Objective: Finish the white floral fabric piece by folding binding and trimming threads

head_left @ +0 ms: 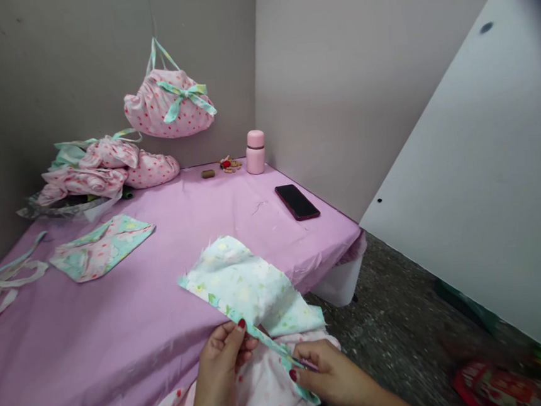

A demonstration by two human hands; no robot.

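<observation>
Slanting far L–near R: fabric edge (266, 340) btwn fingers (237, 333).

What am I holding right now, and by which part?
The green cloth: the left hand pinches its folded edge, and the right hand grips farther along that edge. A thin dark item there is unclear.

no legible text, markings on red packet (497, 386) blurred
</observation>
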